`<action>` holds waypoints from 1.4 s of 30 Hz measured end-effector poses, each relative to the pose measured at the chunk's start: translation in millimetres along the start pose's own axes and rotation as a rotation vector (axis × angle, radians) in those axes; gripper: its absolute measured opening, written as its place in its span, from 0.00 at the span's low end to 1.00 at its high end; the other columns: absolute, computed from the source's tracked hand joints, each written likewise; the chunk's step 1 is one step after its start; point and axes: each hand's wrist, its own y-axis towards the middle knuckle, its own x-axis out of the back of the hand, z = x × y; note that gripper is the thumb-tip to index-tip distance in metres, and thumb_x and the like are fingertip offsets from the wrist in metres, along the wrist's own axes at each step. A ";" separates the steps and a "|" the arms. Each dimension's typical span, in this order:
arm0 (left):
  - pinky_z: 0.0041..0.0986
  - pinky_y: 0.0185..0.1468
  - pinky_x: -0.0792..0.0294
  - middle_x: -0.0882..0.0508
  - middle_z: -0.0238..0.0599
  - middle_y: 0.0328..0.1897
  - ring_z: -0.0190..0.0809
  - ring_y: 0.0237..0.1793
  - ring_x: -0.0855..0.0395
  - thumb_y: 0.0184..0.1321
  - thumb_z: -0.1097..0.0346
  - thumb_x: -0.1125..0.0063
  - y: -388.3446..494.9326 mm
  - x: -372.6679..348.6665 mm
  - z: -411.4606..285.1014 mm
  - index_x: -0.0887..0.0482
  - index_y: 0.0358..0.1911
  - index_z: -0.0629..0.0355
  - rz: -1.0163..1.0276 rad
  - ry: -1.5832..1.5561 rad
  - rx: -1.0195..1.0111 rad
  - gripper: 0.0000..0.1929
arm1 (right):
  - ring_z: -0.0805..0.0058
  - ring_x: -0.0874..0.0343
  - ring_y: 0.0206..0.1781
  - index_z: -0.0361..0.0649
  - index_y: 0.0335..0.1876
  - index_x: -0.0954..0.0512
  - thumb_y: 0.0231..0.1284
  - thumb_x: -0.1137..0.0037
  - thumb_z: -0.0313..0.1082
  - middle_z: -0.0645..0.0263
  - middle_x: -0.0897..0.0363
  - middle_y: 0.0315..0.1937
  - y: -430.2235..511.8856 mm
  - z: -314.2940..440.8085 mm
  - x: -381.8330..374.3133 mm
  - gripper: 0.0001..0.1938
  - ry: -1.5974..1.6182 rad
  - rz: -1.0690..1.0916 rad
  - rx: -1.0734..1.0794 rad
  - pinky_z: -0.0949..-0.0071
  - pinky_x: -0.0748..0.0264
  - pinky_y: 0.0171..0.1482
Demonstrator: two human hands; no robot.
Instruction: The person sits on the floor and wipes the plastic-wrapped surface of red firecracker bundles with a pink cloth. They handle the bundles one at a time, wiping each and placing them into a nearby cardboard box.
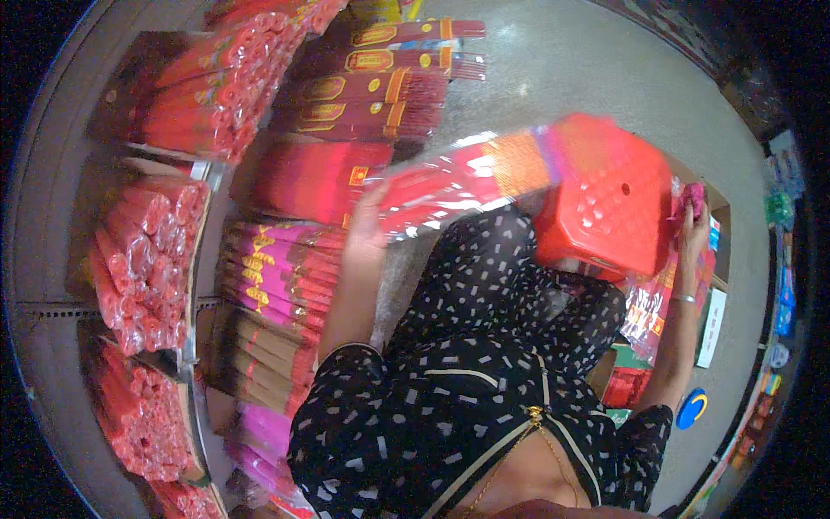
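Note:
My left hand point(368, 217), blurred, is closed around the near end of a long clear-wrapped bundle of red sticks point(441, 191), which look like incense. An orange band circles the bundle, and its far end lies over or just above a red plastic stool point(609, 220). The stool stands before my knees. On the stool's right, my right hand point(695, 217) grips a crumpled pink cloth point(688, 200). Below that hand are more clear-wrapped red packets point(652, 311), partly hidden by my forearm.
Shelves on the left hold wrapped red stick bundles point(149, 259). Beside them lie maroon packs point(350, 97), pink-and-gold packs point(279, 266) and brown packs point(272, 357). Cardboard boxes point(718, 259) stand at the right, near a round blue object point(692, 409) on the grey floor point(700, 130).

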 end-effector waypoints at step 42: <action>0.44 0.30 0.23 0.19 0.47 0.28 0.49 0.24 0.20 0.60 0.50 0.43 216.7 125.9 9.8 0.22 0.32 0.65 -0.056 1.284 0.092 0.20 | 0.75 0.20 0.39 0.35 0.44 0.22 0.60 0.48 0.39 0.62 0.19 0.39 -228.5 -26.3 101.5 0.15 0.884 -0.791 -0.803 0.75 0.24 0.42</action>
